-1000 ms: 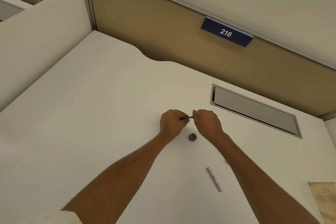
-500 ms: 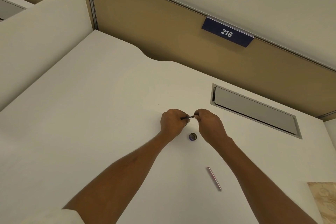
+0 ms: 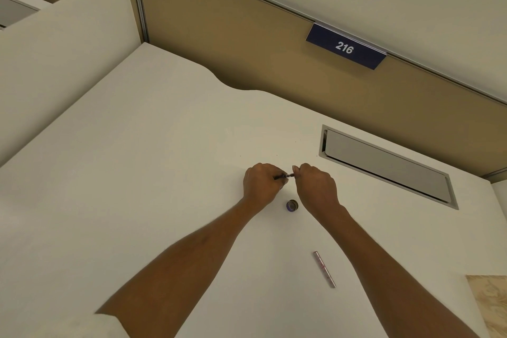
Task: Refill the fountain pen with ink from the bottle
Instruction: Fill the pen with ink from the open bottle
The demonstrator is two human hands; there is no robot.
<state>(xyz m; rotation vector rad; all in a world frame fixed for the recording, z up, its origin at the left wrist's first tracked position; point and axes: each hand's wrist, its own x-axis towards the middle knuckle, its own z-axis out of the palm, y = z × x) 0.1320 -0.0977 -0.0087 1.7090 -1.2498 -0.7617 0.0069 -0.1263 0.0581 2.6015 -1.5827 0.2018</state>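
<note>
A thin dark pen part (image 3: 285,175) is held level between both hands above the white desk (image 3: 153,173). My left hand (image 3: 262,184) grips its left end in curled fingers. My right hand (image 3: 317,186) pinches its right end. Most of the part is hidden inside the two hands. A small round ink bottle (image 3: 292,205) with a purple label stands on the desk just below and between my wrists. A pinkish metallic pen piece (image 3: 324,269) lies loose on the desk nearer to me, beside my right forearm.
A grey cable flap (image 3: 389,166) is set into the desk at the back right. A tan partition (image 3: 247,35) with a blue "216" sign (image 3: 345,48) runs behind the desk. A wooden board corner (image 3: 491,307) shows at the right edge.
My right hand has shifted slightly right and its fingertips have turned on the pen part's end. The left hand, bottle and loose pen piece have stayed in place.
</note>
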